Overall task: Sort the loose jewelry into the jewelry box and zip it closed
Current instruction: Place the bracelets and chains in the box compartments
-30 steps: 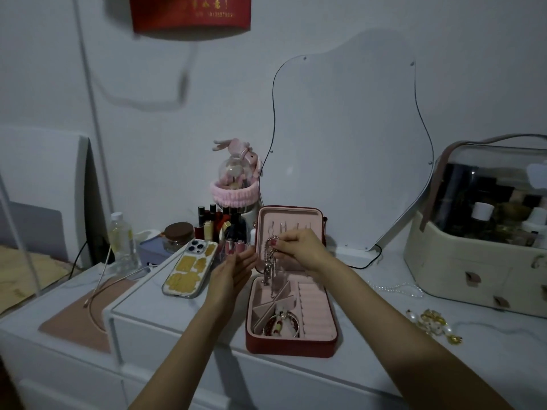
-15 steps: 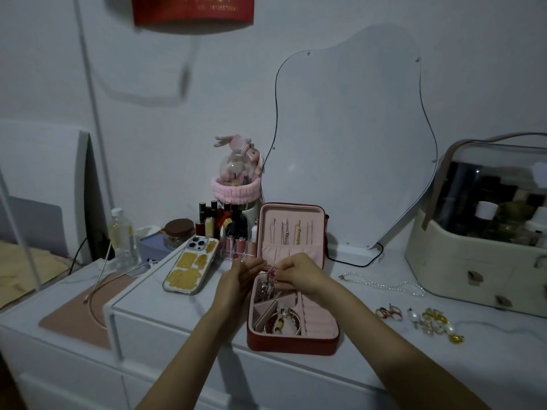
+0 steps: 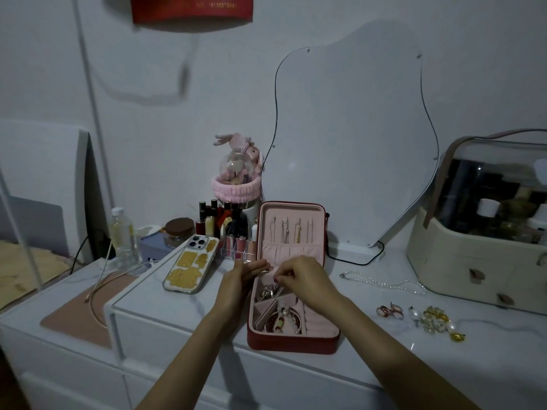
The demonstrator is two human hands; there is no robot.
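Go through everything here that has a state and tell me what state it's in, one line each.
Jewelry box: open, lid upright, unzipped.
Silver chain: in the box's back left compartment.
Bangle: in the front left compartment.
Left hand: open, fingers straight, beside the box.
Right hand: pinching something small over the box.
Pearl necklace: loose on the table.
Rings: loose on the table.
Phone: face down.

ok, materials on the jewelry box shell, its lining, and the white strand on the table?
Red zip jewelry box: shell looks like faux leather, smooth with a dull sheen. Pink lining: soft matte fabric, probably velvet-like, gathered into a pocket. White bead strand: small round glossy beads, pearl-like; real or imitation can't be told.
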